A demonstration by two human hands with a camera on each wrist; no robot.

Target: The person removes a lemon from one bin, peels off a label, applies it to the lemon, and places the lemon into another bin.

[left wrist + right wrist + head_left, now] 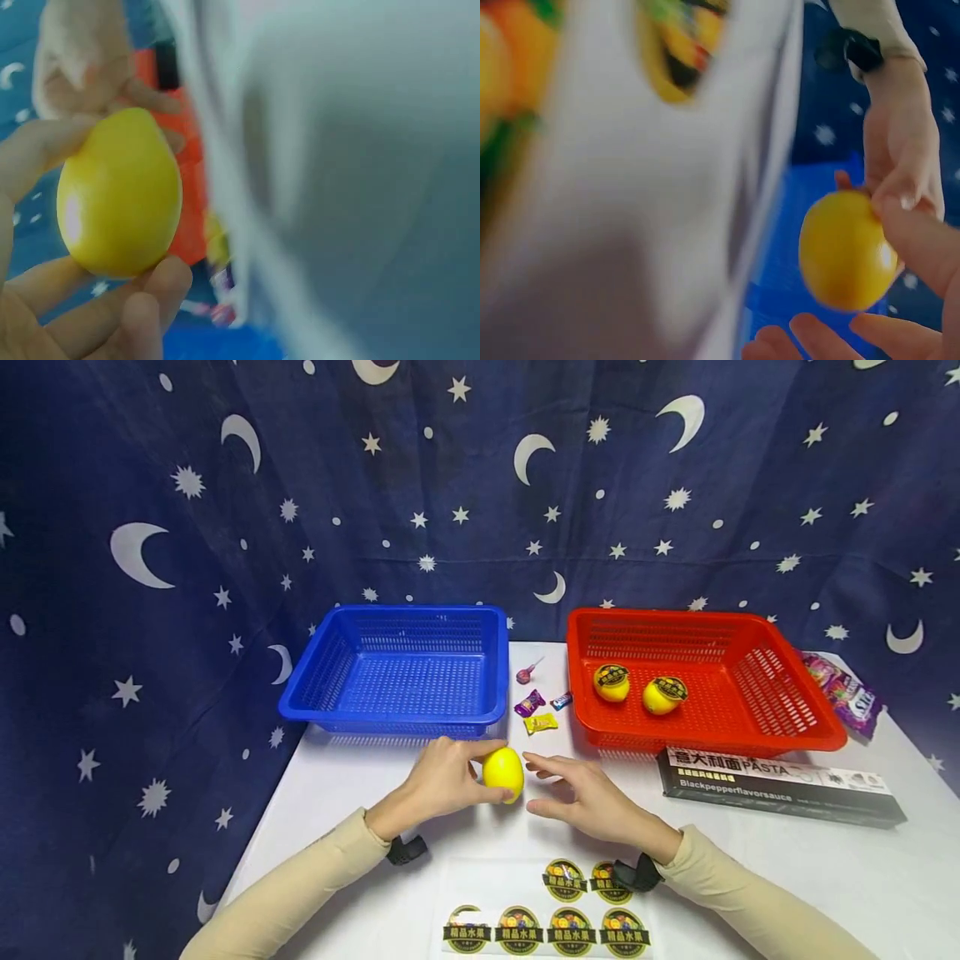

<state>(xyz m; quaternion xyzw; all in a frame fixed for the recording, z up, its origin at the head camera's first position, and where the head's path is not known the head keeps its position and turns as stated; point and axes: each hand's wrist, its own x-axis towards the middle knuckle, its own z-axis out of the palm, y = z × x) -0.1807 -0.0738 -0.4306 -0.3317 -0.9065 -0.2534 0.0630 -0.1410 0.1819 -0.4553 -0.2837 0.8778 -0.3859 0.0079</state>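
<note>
A plain yellow lemon is gripped between the thumb and fingers of my left hand, over the white table in front of the baskets. Just to its right is my right hand, fingers spread and loosely bent, with a small gap to the lemon in the head view. The left wrist view shows the lemon with no sticker on its visible side. In the right wrist view the lemon appears between my right thumb and fingers. Below the hands lies a clear sheet of round black-and-gold fruit stickers.
A blue basket stands back left. The red basket at back right holds two stickered lemons. Between them lie a lollipop and wrapped candies. A pasta box and a purple candy bag lie at right.
</note>
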